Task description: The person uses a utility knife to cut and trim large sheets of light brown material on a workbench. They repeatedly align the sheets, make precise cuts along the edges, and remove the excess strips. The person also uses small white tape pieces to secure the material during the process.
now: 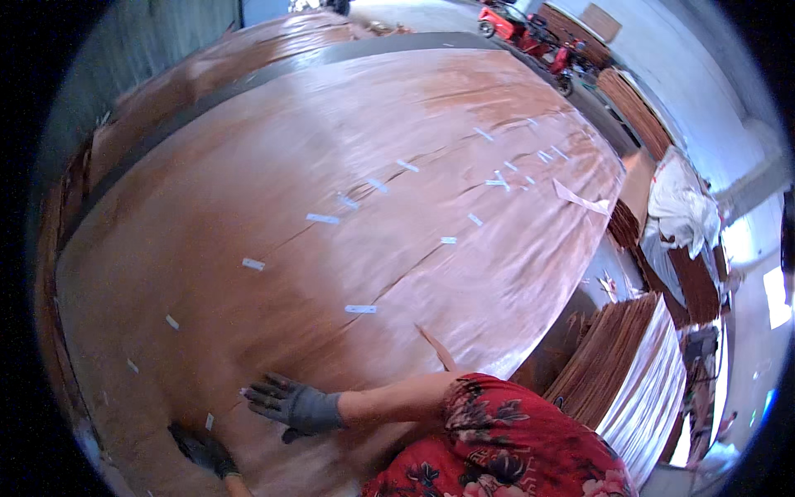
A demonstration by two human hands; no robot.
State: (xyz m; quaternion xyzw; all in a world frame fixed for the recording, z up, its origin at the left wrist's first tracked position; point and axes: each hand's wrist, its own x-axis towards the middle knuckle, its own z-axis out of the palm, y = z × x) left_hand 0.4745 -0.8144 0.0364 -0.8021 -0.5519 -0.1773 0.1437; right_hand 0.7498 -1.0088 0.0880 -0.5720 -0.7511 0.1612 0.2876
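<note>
A very large reddish-brown sheet of wood veneer (248,182) lies spread in front of me, with long cracks running across it. Short white tape strips (322,219) sit along these cracks. My right hand (296,407), in a grey glove, is over the near part of the sheet with its fingers stretched out. A tiny white bit shows at a fingertip; whether it is tape or the glove's tip I cannot make out. Lower and to the left, my left hand (204,452) lies flat on the veneer in a dark glove, close to a small tape strip (209,422).
On the right stands a tall stack of veneer sheets (613,364), and beyond it are more stacks with white plastic sheeting (681,203). A loose veneer sliver (436,348) lies by my right arm. A red three-wheeled cart (530,37) is parked at the far right.
</note>
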